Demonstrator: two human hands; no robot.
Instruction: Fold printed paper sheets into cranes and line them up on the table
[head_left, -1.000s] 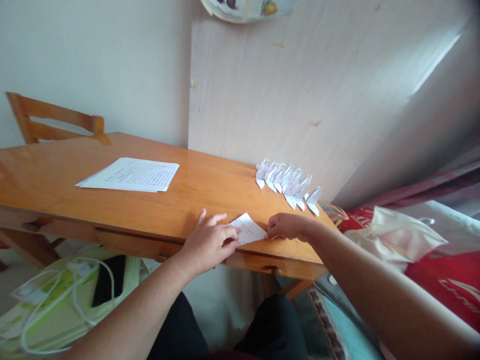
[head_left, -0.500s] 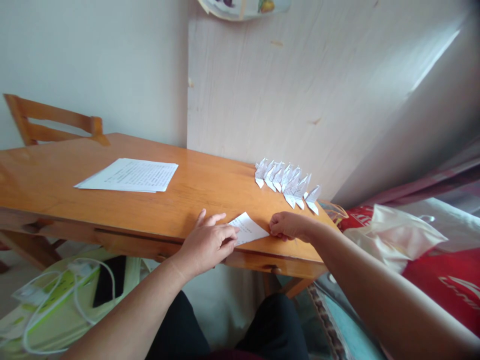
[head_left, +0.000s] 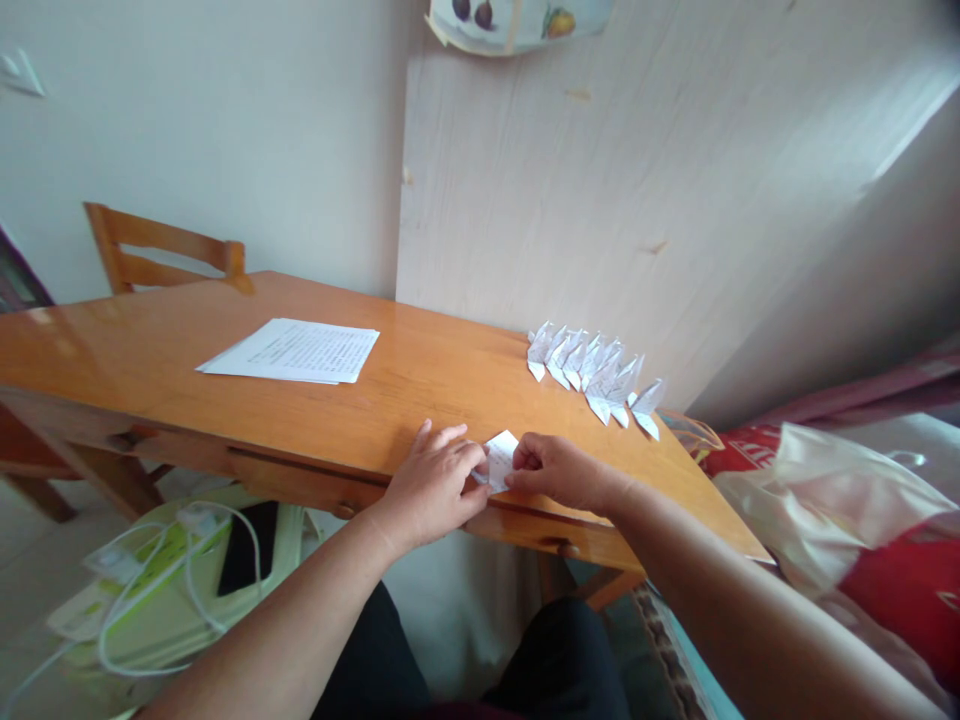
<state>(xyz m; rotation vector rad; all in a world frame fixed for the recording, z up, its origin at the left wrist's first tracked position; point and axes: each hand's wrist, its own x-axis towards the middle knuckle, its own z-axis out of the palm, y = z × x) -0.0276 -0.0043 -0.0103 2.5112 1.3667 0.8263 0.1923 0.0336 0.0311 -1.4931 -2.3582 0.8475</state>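
At the table's front edge lies a small folded sheet of printed paper [head_left: 501, 458], between my two hands. My left hand [head_left: 439, 482] has its thumb and index finger on the paper's left corner, while its other fingers stretch out over the wood. On the right side, my right hand [head_left: 562, 474] pinches the paper's edge with curled fingers. The fingertips of both hands cover parts of the paper. Farther back on the right stand several folded paper pieces [head_left: 600, 370] with upright points, close together in a row.
A stack of printed sheets [head_left: 296, 350] lies on the left of the wooden table [head_left: 420, 350]. Behind it is a wooden chair [head_left: 169, 240]. Lower left, a stool [head_left: 289, 545] carries cables and a black phone [head_left: 247, 548]. Bags [head_left: 832, 500] are piled at the right.
My right hand has moved left toward my left hand, folding the paper's right corner over, so the paper looks smaller. The camera view has shifted slightly left.
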